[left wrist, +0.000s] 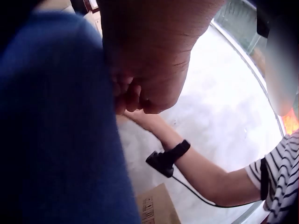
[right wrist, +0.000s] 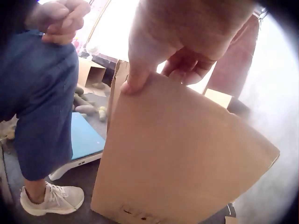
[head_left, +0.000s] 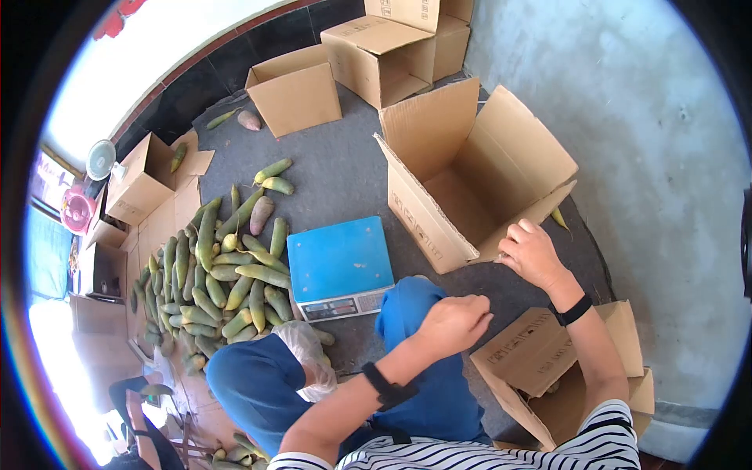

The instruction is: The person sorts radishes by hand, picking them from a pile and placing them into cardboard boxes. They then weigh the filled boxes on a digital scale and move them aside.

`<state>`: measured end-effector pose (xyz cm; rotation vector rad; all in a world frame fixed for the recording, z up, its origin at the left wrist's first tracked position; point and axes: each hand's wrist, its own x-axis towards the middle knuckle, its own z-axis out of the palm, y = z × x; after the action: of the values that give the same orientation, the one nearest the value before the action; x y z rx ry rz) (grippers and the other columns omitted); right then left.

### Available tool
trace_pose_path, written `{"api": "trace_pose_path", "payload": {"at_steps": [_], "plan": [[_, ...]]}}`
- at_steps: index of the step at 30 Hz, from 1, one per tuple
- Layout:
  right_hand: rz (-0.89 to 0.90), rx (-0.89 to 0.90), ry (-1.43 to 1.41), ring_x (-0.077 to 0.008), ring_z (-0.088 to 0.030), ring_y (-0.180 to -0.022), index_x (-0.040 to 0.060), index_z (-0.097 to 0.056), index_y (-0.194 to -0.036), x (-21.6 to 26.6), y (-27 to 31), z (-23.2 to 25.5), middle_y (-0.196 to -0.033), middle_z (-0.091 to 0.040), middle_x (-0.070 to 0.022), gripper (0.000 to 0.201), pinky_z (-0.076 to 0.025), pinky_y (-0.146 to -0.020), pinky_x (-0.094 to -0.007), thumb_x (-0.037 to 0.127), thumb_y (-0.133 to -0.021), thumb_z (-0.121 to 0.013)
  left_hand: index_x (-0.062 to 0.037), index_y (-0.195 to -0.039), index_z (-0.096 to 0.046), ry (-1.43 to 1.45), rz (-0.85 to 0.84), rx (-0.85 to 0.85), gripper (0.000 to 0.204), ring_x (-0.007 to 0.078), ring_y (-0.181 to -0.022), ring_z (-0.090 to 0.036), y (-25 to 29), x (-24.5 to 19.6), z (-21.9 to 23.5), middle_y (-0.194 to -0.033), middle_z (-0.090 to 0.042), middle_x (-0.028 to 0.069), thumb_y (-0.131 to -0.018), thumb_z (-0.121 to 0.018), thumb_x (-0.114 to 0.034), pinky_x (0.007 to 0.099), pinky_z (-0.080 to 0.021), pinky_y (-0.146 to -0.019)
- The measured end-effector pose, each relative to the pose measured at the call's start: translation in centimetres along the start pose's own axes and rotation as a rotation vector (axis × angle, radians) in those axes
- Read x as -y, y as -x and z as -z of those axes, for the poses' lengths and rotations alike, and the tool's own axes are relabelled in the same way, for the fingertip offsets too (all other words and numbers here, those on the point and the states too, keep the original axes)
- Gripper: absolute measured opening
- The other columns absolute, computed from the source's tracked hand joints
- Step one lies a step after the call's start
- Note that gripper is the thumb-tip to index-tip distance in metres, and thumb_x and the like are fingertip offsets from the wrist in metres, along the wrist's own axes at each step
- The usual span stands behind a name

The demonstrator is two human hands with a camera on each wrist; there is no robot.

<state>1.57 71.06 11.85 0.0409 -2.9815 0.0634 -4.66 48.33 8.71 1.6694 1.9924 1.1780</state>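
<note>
In the head view, a tall cardboard box (head_left: 419, 215) stands with its top flaps up, its visible inside bare. The right hand (head_left: 533, 254) pinches the box's near edge. From the right wrist view, the right hand (right wrist: 182, 35) has its thumb on the near face of the cardboard (right wrist: 163, 149) and its fingers behind. Over the raised knee is the left hand (head_left: 454, 323), fingers curled, nothing visible in it. The left wrist view shows the left hand (left wrist: 147, 65) with bent fingers beside the blue trouser leg (left wrist: 60, 116).
A blue-topped scale (head_left: 341, 254) stands left of the tall box, beside a large pile of green gourd-like vegetables (head_left: 215, 290). Another open carton (head_left: 521, 352) is by the right forearm. More boxes (head_left: 298, 94) stand at the back, near a pale wall (head_left: 627, 157).
</note>
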Motion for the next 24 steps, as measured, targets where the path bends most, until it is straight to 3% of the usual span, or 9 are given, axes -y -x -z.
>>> {"api": "trace_pose_path", "payload": {"at_steps": [5,8,10,11,12,14,16,18,24], "plan": [[-0.086,0.090,-0.074,-0.0261,-0.054,-0.089,0.0090,-0.064,-0.076,1.8,3.1,1.3,-0.088,-0.056,-0.0047,0.023,-0.048,-0.079,-0.0386,0.027,-0.072,-0.078,-0.0045,-0.093,-0.064,0.011,0.166,-0.132,0.017,0.0267,-0.071,-0.066,6.6,-2.5,10.4,-0.081,-0.064,0.0121,-0.082,-0.072,-0.013,0.0358,-0.053,-0.064],[-0.175,0.001,-0.194,-0.0308,-0.055,-0.101,0.0059,-0.066,-0.077,0.9,5.5,1.1,-0.103,-0.061,-0.0098,0.022,-0.047,-0.087,-0.0408,0.026,-0.079,-0.074,-0.0038,-0.090,-0.063,-0.215,0.357,-0.313,0.014,0.0291,-0.072,-0.065,12.3,-3.3,17.1,-0.081,-0.065,0.0115,-0.080,-0.071,-0.010,0.0384,-0.052,-0.065],[-0.372,-0.242,-0.118,-0.0357,-0.052,-0.112,0.0013,-0.066,-0.075,-1.0,7.1,-1.2,-0.122,-0.059,-0.0156,0.025,-0.044,-0.095,-0.0426,0.024,-0.084,-0.069,-0.0013,-0.091,-0.061,-0.434,0.498,-0.434,0.017,0.0310,-0.079,-0.062,16.6,-2.9,20.0,-0.086,-0.062,0.0143,-0.078,-0.070,-0.005,0.0393,-0.050,-0.070],[-0.483,-0.235,-0.109,-0.0392,-0.049,-0.120,-0.0019,-0.066,-0.094,-1.9,7.7,-1.9,-0.132,-0.053,-0.0209,0.026,-0.041,-0.101,-0.0441,0.022,-0.083,-0.069,-0.0005,-0.093,-0.060,-0.562,0.568,-0.442,0.018,0.0334,-0.087,-0.060,18.1,-3.3,21.1,-0.092,-0.061,0.0158,-0.078,-0.069,-0.005,0.0417,-0.048,-0.078],[-0.478,-0.238,-0.109,-0.0392,-0.049,-0.120,-0.0019,-0.066,-0.094,-2.7,8.1,-2.7,-0.132,-0.053,-0.0209,0.026,-0.041,-0.101,-0.0441,0.022,-0.083,-0.069,0.0005,-0.103,-0.058,-0.703,0.624,-0.386,0.028,0.0376,-0.102,-0.056,20.7,-2.6,21.6,-0.107,-0.058,0.0194,-0.079,-0.068,-0.009,0.0447,-0.045,-0.089],[-0.695,-0.586,-0.036,-0.0378,-0.047,-0.126,-0.0044,-0.056,-0.120,-4.4,8.0,-4.7,-0.134,-0.050,-0.0248,0.049,-0.037,-0.106,-0.0433,0.021,-0.080,-0.070,0.0017,-0.117,-0.055,-0.973,0.715,-0.356,0.042,0.0409,-0.115,-0.048,24.6,-2.2,21.2,-0.121,-0.053,0.0228,-0.081,-0.068,-0.016,0.0477,-0.039,-0.098],[-0.927,-0.448,-0.248,-0.0349,-0.050,-0.125,-0.0065,-0.041,-0.135,-8.1,9.1,-7.2,-0.130,-0.053,-0.0257,0.068,-0.042,-0.103,-0.0410,0.018,-0.078,-0.068,0.0026,-0.122,-0.052,-0.906,0.788,-0.423,0.048,0.0415,-0.119,-0.046,26.6,-1.6,20.2,-0.125,-0.051,0.0241,-0.081,-0.068,-0.019,0.0481,-0.038,-0.100],[-1.283,-0.009,-1.277,-0.0293,-0.061,-0.111,-0.0023,-0.046,-0.134,-8.3,8.4,-5.0,-0.123,-0.060,-0.0191,0.059,-0.054,-0.084,-0.0467,0.024,-0.083,-0.062,0.0038,-0.126,-0.050,-0.859,0.863,-0.506,0.055,0.0412,-0.121,-0.045,27.6,-1.7,19.8,-0.128,-0.050,0.0243,-0.081,-0.068,-0.024,0.0490,-0.037,-0.102],[-1.074,0.048,-1.394,-0.0307,-0.059,-0.113,0.0030,-0.047,-0.134,-9.8,8.6,-4.3,-0.125,-0.058,-0.0155,0.050,-0.051,-0.088,-0.0516,0.017,-0.087,-0.057,0.0011,-0.124,-0.053,-0.838,0.875,-0.557,0.056,0.0394,-0.122,-0.046,28.0,-1.6,19.9,-0.126,-0.052,0.0210,-0.080,-0.068,-0.029,0.0483,-0.038,-0.101]]}}
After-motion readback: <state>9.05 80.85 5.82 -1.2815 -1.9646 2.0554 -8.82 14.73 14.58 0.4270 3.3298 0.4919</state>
